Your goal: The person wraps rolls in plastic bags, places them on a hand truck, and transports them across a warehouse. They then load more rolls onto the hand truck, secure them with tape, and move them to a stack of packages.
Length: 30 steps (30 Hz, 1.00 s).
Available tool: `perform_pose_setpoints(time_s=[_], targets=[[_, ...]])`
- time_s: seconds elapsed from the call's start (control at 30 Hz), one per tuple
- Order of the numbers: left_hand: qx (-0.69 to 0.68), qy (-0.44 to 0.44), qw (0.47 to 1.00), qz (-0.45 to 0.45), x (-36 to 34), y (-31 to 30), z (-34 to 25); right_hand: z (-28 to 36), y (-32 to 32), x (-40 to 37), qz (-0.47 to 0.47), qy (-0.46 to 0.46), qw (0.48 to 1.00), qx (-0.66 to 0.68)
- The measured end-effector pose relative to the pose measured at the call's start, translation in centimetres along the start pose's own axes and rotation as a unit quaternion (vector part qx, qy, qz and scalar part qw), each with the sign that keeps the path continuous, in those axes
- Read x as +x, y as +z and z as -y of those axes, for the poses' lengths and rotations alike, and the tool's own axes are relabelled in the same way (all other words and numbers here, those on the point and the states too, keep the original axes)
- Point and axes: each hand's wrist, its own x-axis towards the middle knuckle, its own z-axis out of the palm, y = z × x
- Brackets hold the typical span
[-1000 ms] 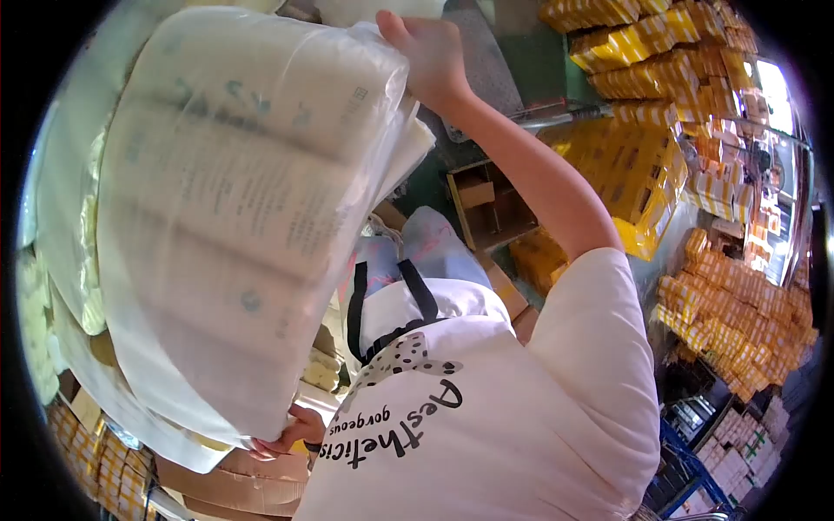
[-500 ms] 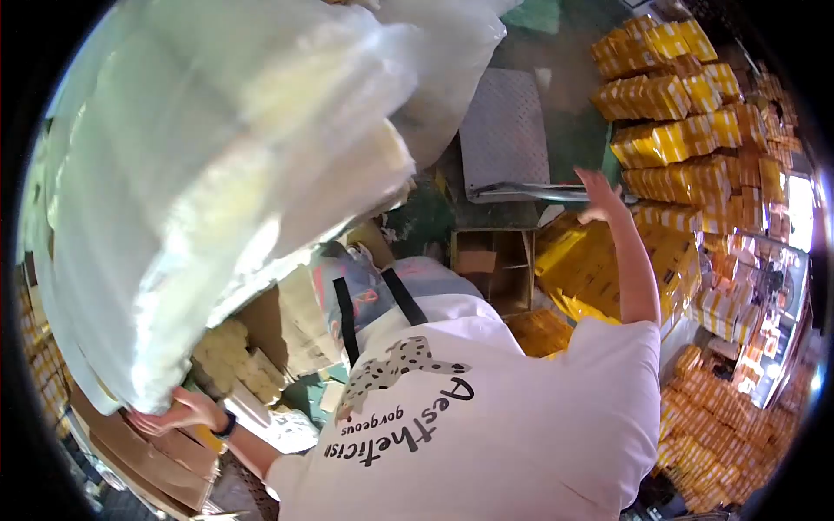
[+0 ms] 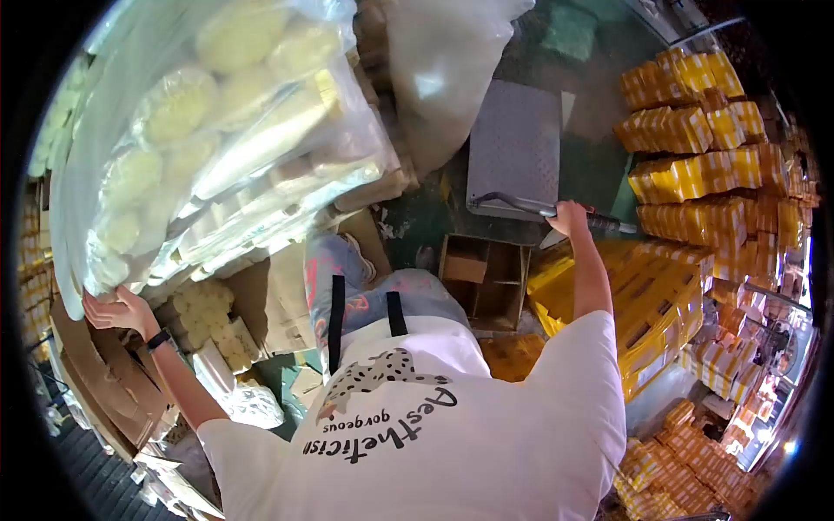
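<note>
My right hand [image 3: 569, 217] is closed around the dark metal handle [image 3: 512, 202] of a grey platform cart [image 3: 514, 143] at the upper middle. On the far left, my left hand [image 3: 122, 313] has its fingers stretched out at the lower edge of a large clear plastic bag [image 3: 287, 122]. Round and long cream-coloured pieces show through the bag, which looms over the left side. Whether the left fingers pinch any of the plastic I cannot make out.
Several yellow-taped cartons [image 3: 695, 165] are stacked at the right. A yellow-wrapped bale [image 3: 617, 295] and a divided wooden box [image 3: 484, 282] stand before me. Flattened cardboard [image 3: 113, 382] lies at the left, below the bag. Another translucent sack [image 3: 447, 78] stands beside the cart.
My right hand, open in the air before, has come down onto the cart handle. The big bag has shifted up and away, and my left hand has moved up and left with its edge.
</note>
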Motion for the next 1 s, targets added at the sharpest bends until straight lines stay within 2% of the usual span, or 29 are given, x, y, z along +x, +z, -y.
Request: perform_pose_setpoints(time_s=[0.1,0.23,0.27,0.37,0.4,0.43,0.5,0.53,0.6,0.63,0.67,0.77,0.8,0.83,0.9,0.97,1.0], targets=[[0.01,0.017,1.0,-0.002,-0.5,0.3,1.3,0.1,1.2,-1.8,0.023,0.019,0.999,0.027],[0.01,0.009,0.999,-0.042,-0.6,0.8,0.3,1.1,3.2,-5.8,-0.063,0.008,0.996,0.068],[0.01,0.01,0.999,-0.049,-0.8,0.9,0.6,1.0,4.1,-6.3,-0.02,0.023,0.997,0.064],[0.008,0.008,0.997,-0.076,0.0,0.8,-1.1,2.1,2.0,-12.4,-0.311,0.089,0.939,0.117],[0.007,0.01,0.996,-0.089,-0.1,1.1,-1.0,2.2,3.6,-13.2,-0.302,0.164,0.928,0.145],[0.006,0.012,0.995,-0.101,-0.1,1.3,-1.1,2.9,5.9,-13.5,-0.364,0.213,0.875,0.237],[0.02,-0.002,0.993,-0.112,0.3,1.3,-2.1,4.0,9.7,-13.5,-0.474,0.294,0.726,0.402],[0.024,-0.015,0.993,-0.115,0.1,1.5,-2.0,5.5,8.3,-14.0,-0.49,0.351,0.666,0.439],[0.029,-0.054,0.993,-0.105,-0.1,1.2,-2.6,4.8,7.6,-14.0,-0.475,0.303,0.743,0.362],[0.03,-0.04,0.994,-0.098,-0.2,1.1,-2.5,4.8,6.8,-14.2,-0.461,0.28,0.777,0.323],[0.031,-0.025,0.995,-0.093,-0.3,1.1,-2.0,4.9,5.8,-13.9,-0.382,0.316,0.794,0.353],[0.047,0.03,0.996,-0.071,-0.6,0.7,-0.6,4.2,4.7,-14.1,-0.418,0.322,0.782,0.332],[0.06,0.017,0.997,-0.043,-0.4,-0.3,-1.4,3.9,5.8,-14.5,-0.508,0.283,0.725,0.369],[0.073,0.004,0.997,-0.014,-0.2,-1.5,-2.8,4.5,7.3,-14.9,-0.492,0.325,0.698,0.406],[0.087,0.0,0.994,-0.072,-2.7,-3.2,-6.0,7.1,11.9,-15.8,-0.454,0.402,0.637,0.475],[0.04,0.0,0.997,0.06,-5.9,-5.9,-13.2,12.0,20.9,-15.2,-0.335,0.373,0.658,0.561],[-0.047,0.001,0.984,0.171,-11.1,-5.1,-13.7,15.3,30.9,-13.0,-0.24,0.358,0.552,0.714]])
